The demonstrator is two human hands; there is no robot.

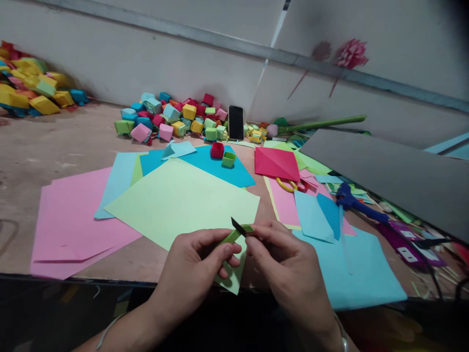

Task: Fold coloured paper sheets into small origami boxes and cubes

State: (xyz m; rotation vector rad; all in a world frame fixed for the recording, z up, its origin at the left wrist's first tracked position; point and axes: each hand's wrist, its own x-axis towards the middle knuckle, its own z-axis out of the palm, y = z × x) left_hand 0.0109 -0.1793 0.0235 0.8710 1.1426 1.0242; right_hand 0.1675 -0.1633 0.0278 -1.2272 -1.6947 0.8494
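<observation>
My left hand (196,266) pinches a narrow folded green paper strip (231,237) between thumb and fingers, above the front edge of the table. Opposite it, my right hand (287,261) is closed on a small dark knife blade (237,225), whose slanted tip points up and left across the strip. The blade touches or nearly touches the paper; which one I cannot tell. Its lower end is hidden in my fingers. Beneath both hands lies a large pale green sheet (183,195). Two small folded paper boxes, one red (217,150) and one green (229,159), sit beyond it on blue paper.
Pink sheets (78,220) lie left, a light blue sheet (361,269) right. A blue glue gun (361,203), yellow-handled scissors (286,185) and a red paper square (277,164) are at right. Folded paper cubes (170,115) and a phone (235,122) line the wall.
</observation>
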